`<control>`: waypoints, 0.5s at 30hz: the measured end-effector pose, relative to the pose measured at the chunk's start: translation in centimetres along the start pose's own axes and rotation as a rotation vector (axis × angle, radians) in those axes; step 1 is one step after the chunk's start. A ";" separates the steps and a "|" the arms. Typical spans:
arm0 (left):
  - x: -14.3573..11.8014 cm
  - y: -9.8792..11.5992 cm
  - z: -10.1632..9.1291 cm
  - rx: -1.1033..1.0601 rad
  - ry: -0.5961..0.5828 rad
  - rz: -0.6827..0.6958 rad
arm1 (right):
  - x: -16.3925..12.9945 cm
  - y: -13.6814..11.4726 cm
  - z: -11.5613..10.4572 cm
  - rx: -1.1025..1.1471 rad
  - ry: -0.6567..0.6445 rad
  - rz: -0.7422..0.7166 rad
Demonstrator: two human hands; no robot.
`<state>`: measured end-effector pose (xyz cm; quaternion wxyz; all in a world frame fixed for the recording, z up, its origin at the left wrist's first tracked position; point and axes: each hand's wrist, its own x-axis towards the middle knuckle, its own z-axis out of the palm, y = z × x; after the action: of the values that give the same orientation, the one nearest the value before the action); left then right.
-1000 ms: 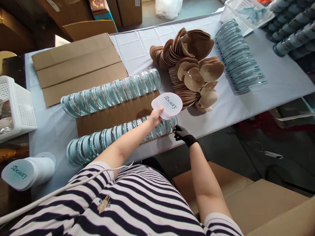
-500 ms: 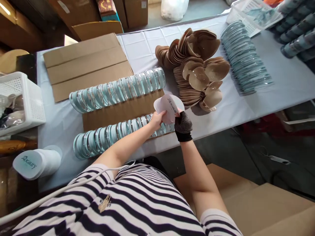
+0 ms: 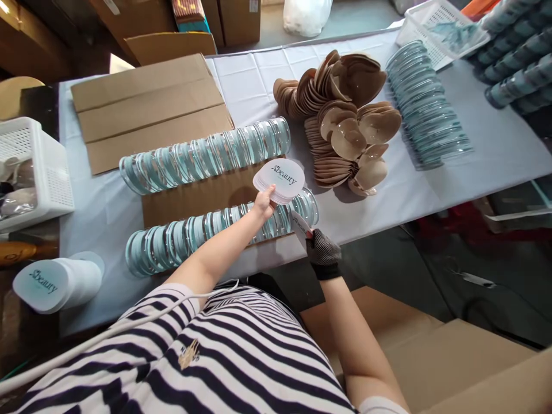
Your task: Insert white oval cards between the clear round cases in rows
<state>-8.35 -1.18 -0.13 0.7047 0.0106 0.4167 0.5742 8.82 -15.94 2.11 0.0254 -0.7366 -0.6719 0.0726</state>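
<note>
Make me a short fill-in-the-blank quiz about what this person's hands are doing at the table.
1. The left hand holds a stack of white cards printed with the word ____.
2. The right hand wears a ____ glove.
3. The right hand pinches a single ____.
4. The tan cups lie on the table between two groups of ____ cases.

Missing words: Beauty; black; card; clear

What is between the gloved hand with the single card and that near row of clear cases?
Nothing visible. The right hand pinches one card right at the end of the near row of cases. The left hand holds the card stack above that row.
</note>
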 end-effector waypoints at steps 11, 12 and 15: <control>0.0 -0.2 0.0 0.031 -0.012 0.010 | 4.4 -1.9 -0.1 0.032 -0.339 0.054; 0.0 -0.2 0.0 0.028 -0.017 0.005 | 4.4 -2.0 0.5 0.054 -0.326 0.059; -0.1 -0.2 0.1 0.015 -0.010 -0.021 | 4.7 -2.5 3.0 0.076 -0.304 0.087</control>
<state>-8.19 -1.32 -0.09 0.7126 0.0143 0.4177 0.5635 6.39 -11.20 -0.84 -0.0521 -0.7440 -0.6323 0.2096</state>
